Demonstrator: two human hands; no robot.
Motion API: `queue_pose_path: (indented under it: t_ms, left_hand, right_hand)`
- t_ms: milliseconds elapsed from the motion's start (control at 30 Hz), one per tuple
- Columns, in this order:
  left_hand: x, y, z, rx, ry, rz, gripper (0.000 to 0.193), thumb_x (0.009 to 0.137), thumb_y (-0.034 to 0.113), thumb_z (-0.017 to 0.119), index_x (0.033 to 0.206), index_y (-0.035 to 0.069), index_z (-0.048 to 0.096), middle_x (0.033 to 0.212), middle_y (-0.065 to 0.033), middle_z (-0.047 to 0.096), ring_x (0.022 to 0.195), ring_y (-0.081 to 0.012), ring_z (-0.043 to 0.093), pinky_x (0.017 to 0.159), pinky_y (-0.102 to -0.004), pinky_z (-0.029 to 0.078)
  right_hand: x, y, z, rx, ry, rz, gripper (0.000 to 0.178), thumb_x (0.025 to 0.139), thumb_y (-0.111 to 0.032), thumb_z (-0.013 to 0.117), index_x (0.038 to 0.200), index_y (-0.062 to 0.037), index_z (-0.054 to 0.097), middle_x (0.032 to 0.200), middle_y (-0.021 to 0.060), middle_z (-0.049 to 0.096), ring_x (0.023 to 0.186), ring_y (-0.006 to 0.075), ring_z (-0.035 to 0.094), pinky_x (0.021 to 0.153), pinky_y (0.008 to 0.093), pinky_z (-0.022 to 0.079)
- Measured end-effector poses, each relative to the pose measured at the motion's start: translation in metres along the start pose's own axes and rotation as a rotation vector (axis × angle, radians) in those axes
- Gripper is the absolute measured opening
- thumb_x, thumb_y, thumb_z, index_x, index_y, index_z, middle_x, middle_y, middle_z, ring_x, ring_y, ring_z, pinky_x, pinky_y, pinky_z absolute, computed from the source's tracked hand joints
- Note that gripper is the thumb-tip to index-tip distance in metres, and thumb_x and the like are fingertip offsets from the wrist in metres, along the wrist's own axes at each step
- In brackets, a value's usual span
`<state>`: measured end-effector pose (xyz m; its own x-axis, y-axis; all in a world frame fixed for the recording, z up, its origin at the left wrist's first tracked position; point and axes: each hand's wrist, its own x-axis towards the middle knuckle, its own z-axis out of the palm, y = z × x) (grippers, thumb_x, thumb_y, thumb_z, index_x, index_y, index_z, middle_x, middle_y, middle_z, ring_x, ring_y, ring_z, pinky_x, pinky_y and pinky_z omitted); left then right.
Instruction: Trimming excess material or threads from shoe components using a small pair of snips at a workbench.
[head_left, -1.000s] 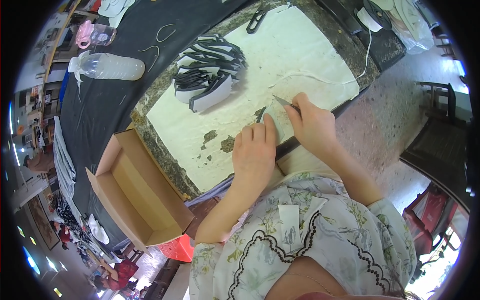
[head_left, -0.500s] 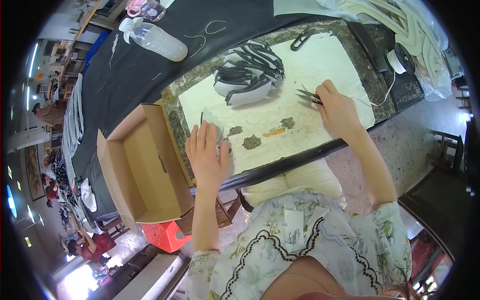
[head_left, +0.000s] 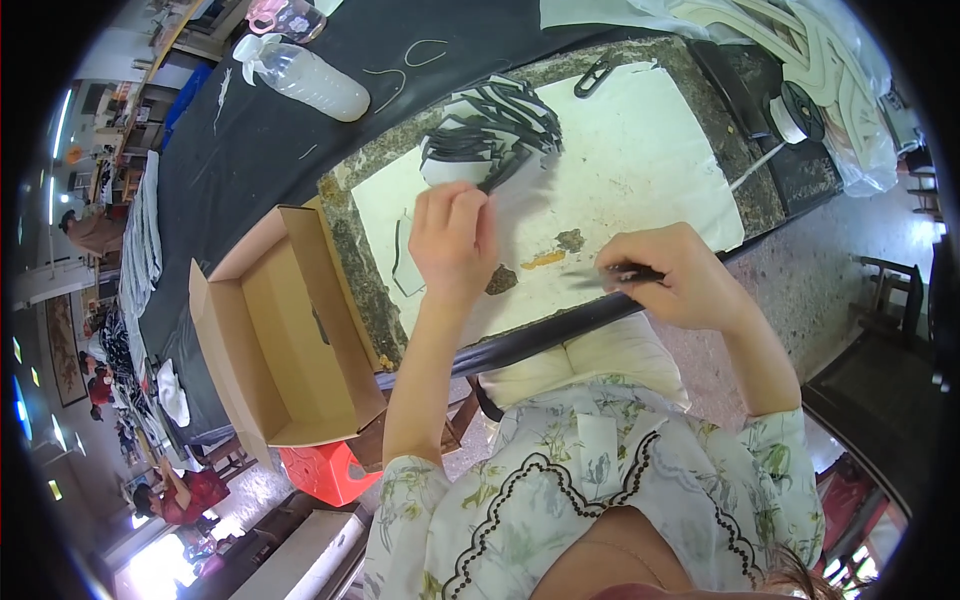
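Dial: the middle of the white sheet [head_left: 650,150] is the centre, with 12 pointing away from the person.
Step in hand: it looks like a reach for another piece, the left hand [head_left: 455,240] being at the near side of the pile [head_left: 500,135].
Pile: strips of white pieces with dark edges, standing close together on the sheet toward 10 to 11 o'clock.
Left hand: fingers bent, fingertips over the pile's nearest edge; whether they pinch a piece I cannot tell, as the knuckles hide the contact.
Right hand: at 4 o'clock, fingers wrapped around the dark handles of the scissors [head_left: 642,273]; the blades point toward 9 and blur, so their opening is unclear.
Loose piece: one pale, dark-edged piece [head_left: 407,272] lies alone at 8 o'clock on the sheet, apart from both hands.
Next move calls for: in my judgement, a thin pinch on a single edge, so neighbouring pieces are not dragged along, with the scissors kept clear of the left fingers.
Around the sheet: an open cardboard box [head_left: 290,340] beyond 8 o'clock, a black slotted tool [head_left: 593,77] near 1, a spool [head_left: 792,120] past 2.
Change, left: half a second ago this hand lay spread on the loose piece; now it is at the pile and the piece is uncovered.
Change, right: the scissors hand sits nearer the person's edge than it did, when the blades showed sharply and parted.
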<state>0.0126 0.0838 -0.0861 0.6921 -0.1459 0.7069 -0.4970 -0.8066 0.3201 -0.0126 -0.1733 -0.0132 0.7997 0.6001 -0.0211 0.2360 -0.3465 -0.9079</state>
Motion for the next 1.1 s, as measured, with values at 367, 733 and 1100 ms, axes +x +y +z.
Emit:
queue_pose_path:
  t_ms: [367,733,1100]
  left_hand:
    - [-0.016,0.018,-0.011,-0.138,-0.292,0.025,0.016,0.086,0.001,0.062,0.101,0.004,0.058,0.08,-0.0134,0.062,0.07,-0.0305,0.061,0.064,-0.0388,0.05]
    - [-0.01,0.003,0.0,-0.512,-0.561,-0.765,0.033,0.08,0.016,0.075,0.104,0.001,0.059,0.076,-0.0092,0.066,0.066,-0.0189,0.063,0.062,-0.031,0.049]
    - [-0.079,0.058,-0.032,-0.167,-0.372,-0.079,0.03,0.077,0.007,0.074,0.105,0.002,0.064,0.107,-0.0111,0.064,0.095,-0.0297,0.062,0.08,-0.0379,0.051]
  right_hand:
    - [0.07,0.003,-0.004,0.395,0.032,-0.184,0.014,0.091,-0.017,0.059,0.087,-0.0044,0.056,0.072,0.0032,0.062,0.065,0.0111,0.054,0.055,0.0292,0.041]
    - [0.04,0.054,0.045,0.487,0.031,0.377,0.026,0.097,-0.021,0.05,0.092,-0.0015,0.067,0.075,0.0,0.061,0.065,0.0065,0.048,0.061,0.023,0.039]
    - [0.038,0.05,0.021,0.354,-0.068,0.368,0.017,0.091,-0.019,0.058,0.086,-0.0031,0.06,0.066,-0.0021,0.055,0.062,0.0064,0.047,0.056,0.0253,0.039]
